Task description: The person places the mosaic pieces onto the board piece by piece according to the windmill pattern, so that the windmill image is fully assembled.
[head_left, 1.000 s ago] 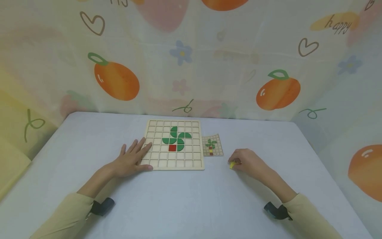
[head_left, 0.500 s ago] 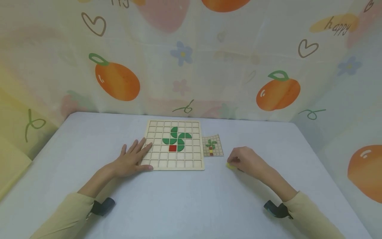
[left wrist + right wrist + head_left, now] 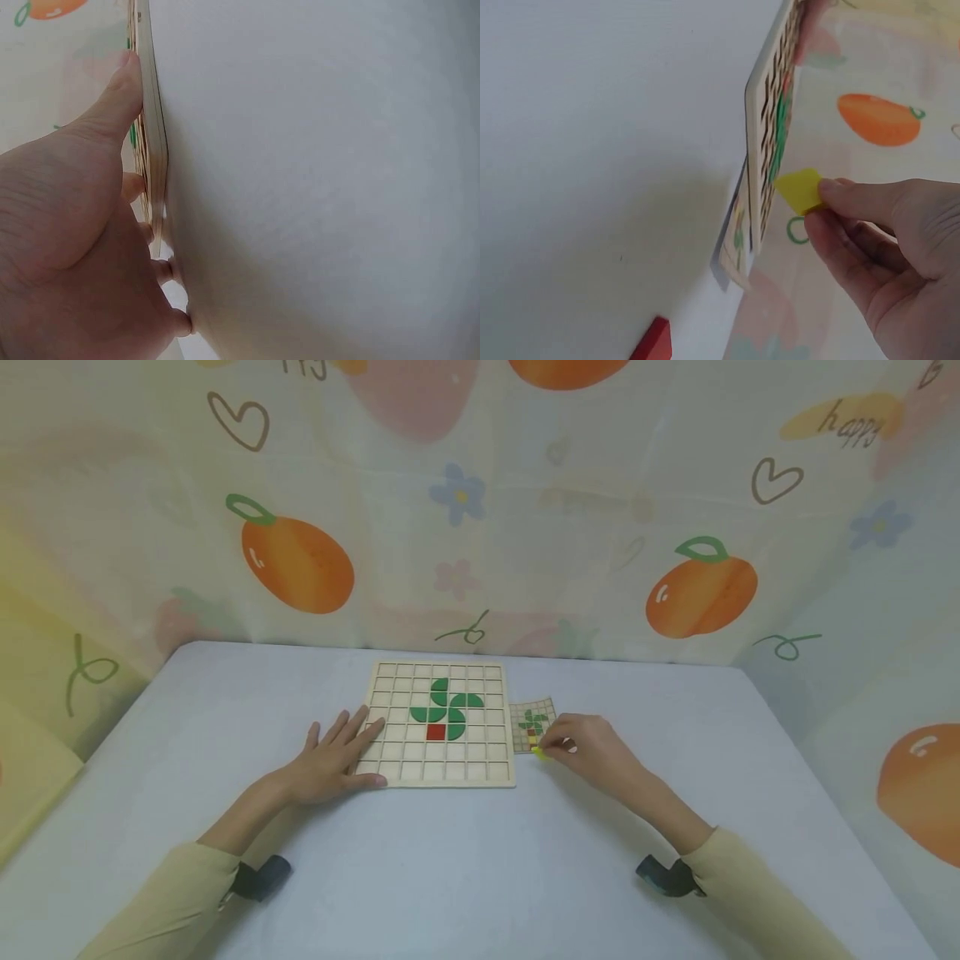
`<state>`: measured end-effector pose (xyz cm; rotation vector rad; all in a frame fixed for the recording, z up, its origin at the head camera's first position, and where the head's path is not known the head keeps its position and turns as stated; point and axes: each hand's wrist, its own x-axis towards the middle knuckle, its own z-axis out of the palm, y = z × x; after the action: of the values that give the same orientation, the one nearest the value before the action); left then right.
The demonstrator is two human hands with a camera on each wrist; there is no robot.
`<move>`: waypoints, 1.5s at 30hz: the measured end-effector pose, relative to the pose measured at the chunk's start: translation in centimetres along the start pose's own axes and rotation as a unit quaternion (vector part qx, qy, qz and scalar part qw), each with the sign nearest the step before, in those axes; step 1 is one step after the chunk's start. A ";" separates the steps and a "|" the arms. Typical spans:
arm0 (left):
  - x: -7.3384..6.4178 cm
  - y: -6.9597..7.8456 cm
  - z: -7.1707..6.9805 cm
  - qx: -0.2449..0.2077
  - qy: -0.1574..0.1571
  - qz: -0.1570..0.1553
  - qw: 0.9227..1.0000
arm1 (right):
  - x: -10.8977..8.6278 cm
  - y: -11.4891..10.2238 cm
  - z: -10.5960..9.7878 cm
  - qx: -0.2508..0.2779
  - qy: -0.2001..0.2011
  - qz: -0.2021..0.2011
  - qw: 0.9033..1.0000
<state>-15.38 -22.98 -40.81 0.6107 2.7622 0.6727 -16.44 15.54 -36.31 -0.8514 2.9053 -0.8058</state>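
Note:
My left hand (image 3: pixel 326 766) lies flat with spread fingers, thumb and fingertips at the left edge of a wooden grid board (image 3: pixel 480 770). In the board's cells sit several green quarter-circle tiles (image 3: pixel 455 731) and one red square tile (image 3: pixel 436 732). Between thumb and forefinger my right hand (image 3: pixel 597 750) pinches a yellow square tile (image 3: pixel 801 192), raised above the table. That hand is at the lower right of a small pattern card (image 3: pixel 521 737), overlapping part of it in the head view. The card, against the board's right edge, pictures the green shape with red and yellow squares.
A red piece (image 3: pixel 655 341) lies on the white tabletop (image 3: pixel 420 868) in the right wrist view; the right hand and arm hide it in the head view. Behind the table hangs a curtain (image 3: pixel 525 527) printed with oranges.
My right hand has lifted the yellow tile from the table right of the card and carried it leftward to the card's lower corner. The left hand stays on the board's edge.

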 end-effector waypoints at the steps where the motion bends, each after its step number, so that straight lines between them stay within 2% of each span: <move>1: 0.0 0.0 0.0 0.001 0.000 0.000 1.000 | 0.2 -0.1 0.1 0.003 0.001 0.000 1.000; 8: 0.1 0.0 0.2 -0.003 0.007 0.006 1.000 | 1.5 -0.7 1.2 0.051 0.011 -0.013 0.999; 13: 0.1 0.0 0.2 0.000 -0.001 -0.003 1.000 | 2.3 -1.1 1.8 0.080 0.017 -0.032 0.996; 18: 0.1 0.0 0.1 0.001 -0.005 -0.006 1.000 | 3.1 -1.5 2.4 0.104 0.019 -0.035 0.994; 28: 0.3 -0.1 0.3 0.001 -0.005 -0.005 1.000 | 4.9 -2.9 4.3 0.151 0.027 -0.020 0.988; 36: 0.2 0.2 0.1 0.002 -0.007 -0.010 1.000 | 6.0 -3.7 6.2 0.159 0.026 -0.025 0.987; 45: 0.3 -0.1 0.2 0.006 -0.007 -0.014 1.000 | 7.0 -4.5 7.2 0.161 0.002 0.014 0.987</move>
<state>-15.61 -22.86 -41.10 0.5757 2.7575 0.6447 -19.08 5.34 -39.49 -0.7740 2.6730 -1.2281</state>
